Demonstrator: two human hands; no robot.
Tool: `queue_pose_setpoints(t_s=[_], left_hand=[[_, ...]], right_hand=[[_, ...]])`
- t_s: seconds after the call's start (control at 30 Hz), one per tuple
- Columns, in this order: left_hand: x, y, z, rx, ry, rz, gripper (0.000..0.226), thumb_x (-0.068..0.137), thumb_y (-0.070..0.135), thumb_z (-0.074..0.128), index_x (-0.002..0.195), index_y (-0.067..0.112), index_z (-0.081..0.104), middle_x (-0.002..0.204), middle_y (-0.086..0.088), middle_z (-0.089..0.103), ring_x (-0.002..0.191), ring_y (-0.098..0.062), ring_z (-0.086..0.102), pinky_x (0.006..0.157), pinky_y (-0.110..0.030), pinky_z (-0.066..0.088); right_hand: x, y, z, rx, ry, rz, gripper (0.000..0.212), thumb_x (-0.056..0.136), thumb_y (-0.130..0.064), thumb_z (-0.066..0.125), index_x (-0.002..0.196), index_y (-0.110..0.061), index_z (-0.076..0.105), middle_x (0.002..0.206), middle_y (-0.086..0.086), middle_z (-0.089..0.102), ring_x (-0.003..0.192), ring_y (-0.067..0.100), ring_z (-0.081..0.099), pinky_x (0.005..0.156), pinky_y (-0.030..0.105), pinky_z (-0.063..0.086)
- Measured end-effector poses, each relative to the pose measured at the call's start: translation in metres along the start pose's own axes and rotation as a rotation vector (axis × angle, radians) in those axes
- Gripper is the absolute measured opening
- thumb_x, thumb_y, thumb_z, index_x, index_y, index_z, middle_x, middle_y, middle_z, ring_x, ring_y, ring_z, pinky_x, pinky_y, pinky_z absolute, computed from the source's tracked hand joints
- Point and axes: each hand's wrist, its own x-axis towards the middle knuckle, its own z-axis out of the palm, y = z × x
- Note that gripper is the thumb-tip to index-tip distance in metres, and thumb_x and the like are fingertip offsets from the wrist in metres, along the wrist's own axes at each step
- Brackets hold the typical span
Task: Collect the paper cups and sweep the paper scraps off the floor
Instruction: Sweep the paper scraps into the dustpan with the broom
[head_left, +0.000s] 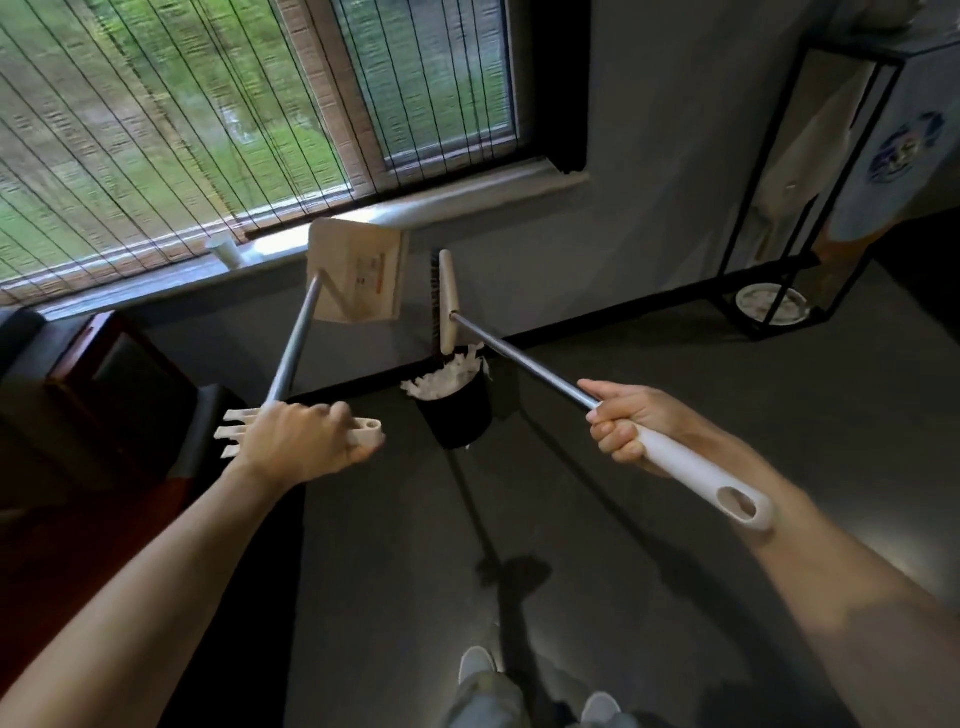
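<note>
Left hand (296, 441) fingers (337, 415) wrap the dustpan (358, 275) handle, and right hand (628, 426) fingers clench the broom (447, 301) grip. Both tools are held off the floor (779, 395) near the bin (457, 415), which is heaped with scraps (447, 379). To tip cleanly I'd bring the pan's lip squarely over the bin's mouth (it looks a little left of it) before tilting; a cup (226, 252) waits on the sill (467, 208).

dark grey floor (675, 441), grey wall (649, 130), blinded window (182, 104), black metal rack (789, 208) right.
</note>
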Motion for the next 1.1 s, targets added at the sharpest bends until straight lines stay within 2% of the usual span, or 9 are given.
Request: queue_pose_setpoints(t_s=[0.1,0.23,0.33,0.43,0.6,0.87,0.93,1.0,1.1], left_hand=[[-0.022,-0.011,-0.005,-0.007,-0.121,-0.095,0.049,0.079,0.058,0.036,0.077,0.021,0.068,0.057,-0.002,0.061,0.041,-0.029,0.060,0.042,-0.027,0.035],[-0.043,-0.027,-0.013,-0.034,-0.116,-0.184,0.029,0.090,0.036,0.054,0.117,0.032,0.047,0.082,-0.009,0.063,0.056,-0.034,0.063,0.046,-0.032,0.035],[-0.058,-0.030,-0.017,-0.370,-0.047,-0.507,0.012,0.091,0.040,0.051,0.097,0.029,0.052,0.082,-0.015,0.063,0.068,-0.039,0.060,0.056,-0.040,0.044],[-0.070,-0.029,-0.002,-0.807,-0.042,-0.916,0.058,0.083,0.066,0.037,0.066,0.014,0.057,0.069,-0.011,0.060,0.069,-0.030,0.057,0.061,-0.036,0.042],[-0.101,-0.029,0.046,-1.052,-0.083,-1.197,0.066,0.078,0.067,0.049,0.058,0.005,0.061,0.065,-0.015,0.063,0.065,-0.034,0.060,0.064,-0.041,0.047],[-0.086,0.014,0.106,-1.284,-0.283,-1.221,0.053,0.084,0.056,0.057,0.067,0.006,0.059,0.069,-0.012,0.061,0.076,-0.036,0.062,0.069,-0.041,0.046],[-0.070,0.020,0.114,-1.280,-0.267,-1.150,0.029,0.088,0.037,0.062,0.095,0.009,0.061,0.083,-0.007,0.062,0.084,-0.029,0.061,0.065,-0.032,0.039],[-0.050,0.027,0.119,-1.309,-0.227,-1.085,0.039,0.092,0.021,0.059,0.130,0.021,0.050,0.103,0.002,0.058,0.084,-0.012,0.055,0.063,-0.019,0.036],[-0.018,0.035,0.136,-1.372,-0.214,-1.078,0.050,0.096,0.019,0.053,0.140,0.040,0.039,0.113,0.010,0.053,0.078,0.002,0.051,0.061,-0.014,0.037]], right_hand=[[0.002,0.003,0.009,-0.042,-0.002,0.023,0.054,0.097,0.003,0.033,0.147,-0.018,0.027,0.053,0.001,0.036,0.029,0.002,0.037,0.027,0.012,0.030],[0.007,0.017,0.020,-0.201,0.032,0.052,0.058,0.096,0.006,0.034,0.146,-0.022,0.026,0.048,0.001,0.040,0.029,0.003,0.038,0.028,0.012,0.031],[0.008,0.025,0.024,-0.278,0.070,0.075,0.064,0.095,0.008,0.036,0.148,-0.024,0.022,0.047,0.000,0.040,0.029,0.004,0.038,0.029,0.013,0.032],[0.007,0.029,0.021,-0.317,0.094,0.131,0.063,0.095,0.008,0.035,0.148,-0.023,0.023,0.046,0.001,0.039,0.028,0.005,0.038,0.027,0.014,0.032],[0.009,0.038,0.016,-0.406,0.167,0.225,0.064,0.095,0.009,0.035,0.148,-0.023,0.022,0.041,0.001,0.037,0.027,0.007,0.037,0.028,0.015,0.033],[0.053,0.053,0.011,-0.617,0.292,0.330,0.067,0.091,0.013,0.041,0.149,-0.012,0.020,0.053,0.009,0.040,0.027,0.009,0.039,0.028,0.015,0.033],[0.077,0.049,0.008,-0.708,0.308,0.368,0.065,0.090,0.012,0.044,0.147,-0.011,0.024,0.054,0.009,0.042,0.027,0.010,0.040,0.029,0.014,0.033],[0.104,0.046,0.001,-0.824,0.321,0.409,0.063,0.087,0.010,0.048,0.144,-0.012,0.032,0.054,0.010,0.044,0.028,0.010,0.040,0.030,0.014,0.033],[0.150,0.033,-0.014,-0.953,0.305,0.477,0.061,0.085,0.003,0.053,0.140,-0.016,0.037,0.058,0.008,0.052,0.034,0.009,0.046,0.035,0.018,0.037]])
